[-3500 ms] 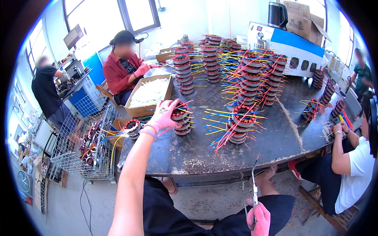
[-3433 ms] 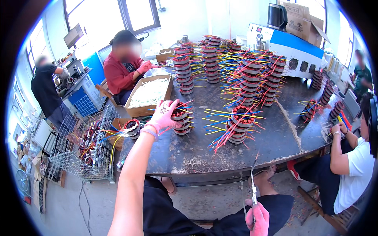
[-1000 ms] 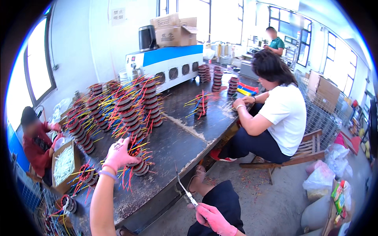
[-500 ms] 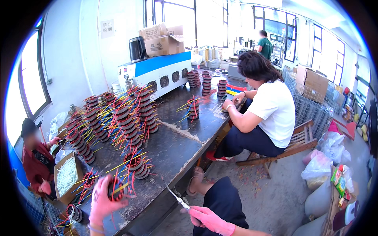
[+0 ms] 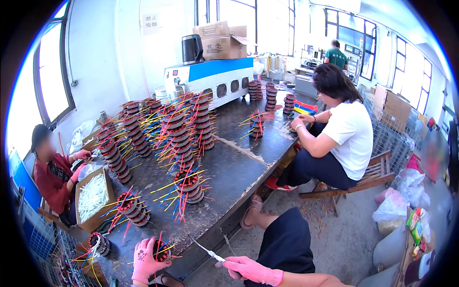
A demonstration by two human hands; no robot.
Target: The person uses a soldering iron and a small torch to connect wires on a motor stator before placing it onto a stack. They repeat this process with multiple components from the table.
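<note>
My left hand (image 5: 147, 262), in a pink glove, grips a wound motor stator (image 5: 162, 250) from its left side at the table's near edge. Red, yellow and blue wires stick out of the stator. To the right, my pink-gloved right hand (image 5: 253, 270) is closed round a slim pointed tool (image 5: 213, 255) with a thin dark tip and a pale shaft; its exact kind I cannot make out. The tip points up and left, apart from the stator. Beyond my left hand stand a short stack of stators (image 5: 135, 210) and another stack (image 5: 189, 186).
Tall stator stacks (image 5: 178, 131) with splayed wires crowd the dark table (image 5: 229, 177). A cardboard box (image 5: 93, 198) of white tubes sits at the left, beside a seated person (image 5: 50, 177). Another person (image 5: 337, 129) works at the right edge. A blue-and-white machine (image 5: 210, 81) stands behind.
My left hand has lowered the stator toward the table's near edge, uncovering the short stack behind. The tool stays in my right hand. The whole view has shifted.
</note>
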